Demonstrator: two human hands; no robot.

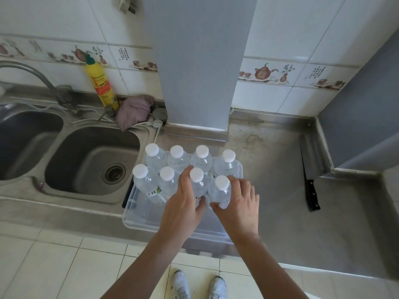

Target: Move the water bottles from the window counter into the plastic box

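The stainless counter (pixel 269 169) carries a clear plastic box (pixel 138 214) directly ahead of both hands, its near half still bare. Eight water bottles stand upright in it in two rows of four, white caps up, long axes vertical. The far row (pixel 177 157) lies just beyond the fingertips; the near row runs left to right across the hands.

The left hand (pixel 183 203) wraps the third near-row bottle (pixel 197 182), fingers curled round its body. The right hand (pixel 239 203) grips the fourth, rightmost bottle (pixel 221 190) low on its body, thumb at the base. The two held bottles touch. Whether they rest on the box floor cannot be told.

Judging by this, each hand is equally near its own bottle, and letting go is straight up.
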